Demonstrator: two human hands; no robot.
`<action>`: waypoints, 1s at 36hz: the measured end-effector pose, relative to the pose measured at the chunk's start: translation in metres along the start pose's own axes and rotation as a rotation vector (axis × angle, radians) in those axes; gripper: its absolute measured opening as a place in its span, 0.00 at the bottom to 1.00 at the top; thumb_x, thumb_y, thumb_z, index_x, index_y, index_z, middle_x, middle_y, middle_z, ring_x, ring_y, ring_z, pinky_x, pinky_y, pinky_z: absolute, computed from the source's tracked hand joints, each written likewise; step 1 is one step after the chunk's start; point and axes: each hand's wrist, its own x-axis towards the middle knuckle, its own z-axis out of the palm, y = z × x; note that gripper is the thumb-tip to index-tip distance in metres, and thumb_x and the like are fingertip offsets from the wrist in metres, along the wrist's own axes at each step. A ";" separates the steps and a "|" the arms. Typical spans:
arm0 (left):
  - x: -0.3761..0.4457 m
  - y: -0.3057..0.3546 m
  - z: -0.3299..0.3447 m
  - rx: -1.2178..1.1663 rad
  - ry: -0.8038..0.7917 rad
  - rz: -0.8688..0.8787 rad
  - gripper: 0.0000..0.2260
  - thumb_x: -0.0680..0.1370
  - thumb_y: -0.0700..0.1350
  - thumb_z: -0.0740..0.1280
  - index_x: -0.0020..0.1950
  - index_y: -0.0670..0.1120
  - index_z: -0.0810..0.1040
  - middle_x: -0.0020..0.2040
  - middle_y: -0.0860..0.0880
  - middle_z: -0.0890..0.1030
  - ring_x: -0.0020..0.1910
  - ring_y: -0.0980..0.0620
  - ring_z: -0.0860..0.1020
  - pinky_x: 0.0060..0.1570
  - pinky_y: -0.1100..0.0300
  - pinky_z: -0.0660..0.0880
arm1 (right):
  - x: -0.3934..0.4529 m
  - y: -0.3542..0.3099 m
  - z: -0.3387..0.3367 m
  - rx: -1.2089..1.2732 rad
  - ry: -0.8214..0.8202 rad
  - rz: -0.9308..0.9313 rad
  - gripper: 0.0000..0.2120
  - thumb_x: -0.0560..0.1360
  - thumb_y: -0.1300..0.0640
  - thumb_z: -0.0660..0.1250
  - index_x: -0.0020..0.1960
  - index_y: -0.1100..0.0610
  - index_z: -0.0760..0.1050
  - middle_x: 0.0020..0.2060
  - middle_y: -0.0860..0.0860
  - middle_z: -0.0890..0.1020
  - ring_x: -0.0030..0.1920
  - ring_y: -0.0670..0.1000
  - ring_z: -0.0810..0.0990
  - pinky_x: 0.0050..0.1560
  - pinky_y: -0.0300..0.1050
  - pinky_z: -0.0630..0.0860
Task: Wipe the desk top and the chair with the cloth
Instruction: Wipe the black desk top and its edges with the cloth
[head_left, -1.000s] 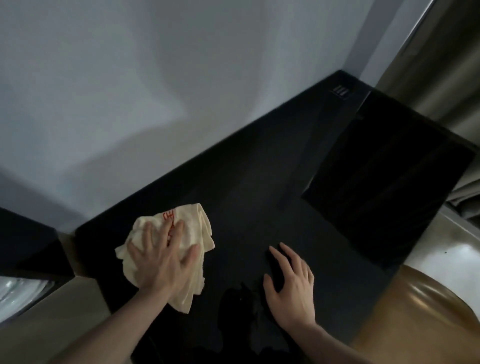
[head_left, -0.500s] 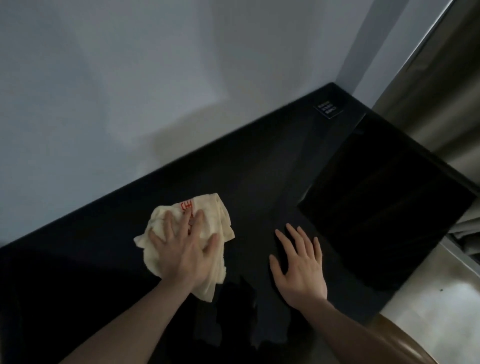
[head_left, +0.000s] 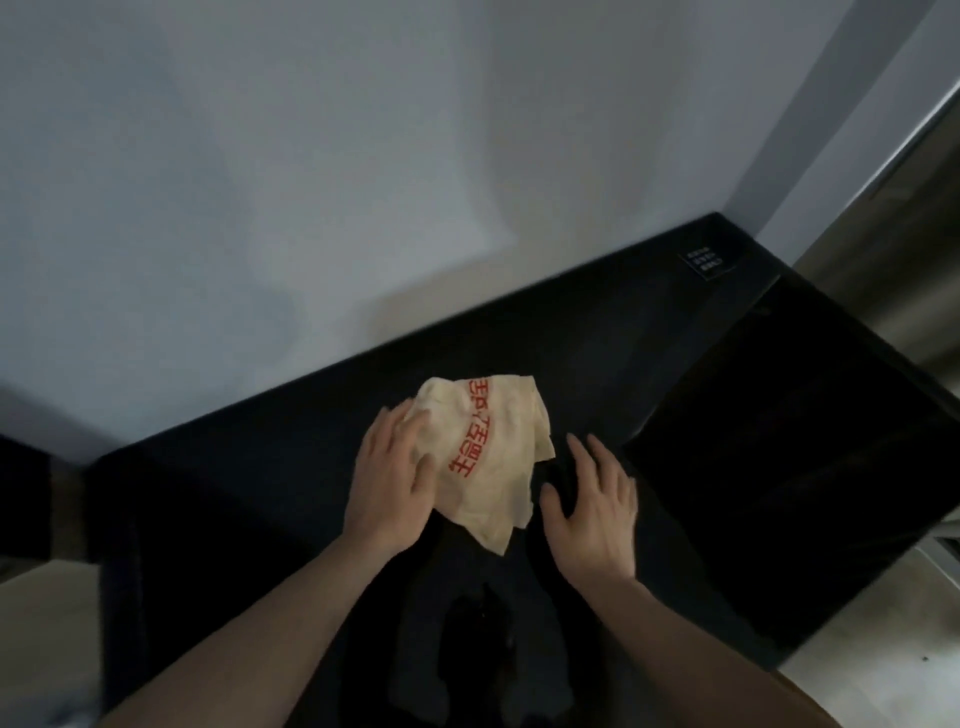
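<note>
Desk top (head_left: 260, 483) bears cloth (head_left: 493, 457) under left hand (head_left: 392, 486).

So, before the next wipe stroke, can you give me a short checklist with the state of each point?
1. Cloth lies on the desk top: ok.
2. Left hand presses on the cloth's left part with fingers flat: ok.
3. Right hand rests flat on the desk, beside the cloth, holding nothing: ok.
4. Cloth spread flat: not ok, it is crumpled.
5. Dark panel at the right is apart from the cloth: ok.
6. Desk already clean: cannot tell, surface too dark.
</note>
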 end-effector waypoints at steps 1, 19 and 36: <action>-0.013 -0.011 -0.007 0.031 0.014 -0.020 0.23 0.84 0.47 0.62 0.79 0.49 0.65 0.81 0.50 0.60 0.82 0.47 0.53 0.80 0.45 0.55 | 0.003 -0.020 0.004 -0.005 -0.031 -0.029 0.36 0.77 0.34 0.55 0.81 0.44 0.51 0.81 0.48 0.53 0.81 0.55 0.51 0.79 0.63 0.49; -0.035 -0.031 -0.021 0.458 -0.490 -0.073 0.40 0.79 0.66 0.62 0.84 0.56 0.45 0.84 0.51 0.38 0.82 0.44 0.38 0.81 0.45 0.43 | 0.076 -0.052 0.030 -0.287 -0.425 0.013 0.41 0.78 0.27 0.48 0.80 0.42 0.29 0.79 0.52 0.29 0.78 0.60 0.29 0.76 0.68 0.33; 0.138 0.111 0.098 0.494 -0.567 0.198 0.37 0.81 0.66 0.59 0.84 0.58 0.45 0.84 0.52 0.38 0.82 0.43 0.35 0.80 0.40 0.39 | 0.227 0.114 -0.071 -0.265 -0.227 0.229 0.37 0.79 0.29 0.48 0.80 0.41 0.34 0.81 0.50 0.36 0.80 0.58 0.33 0.76 0.68 0.35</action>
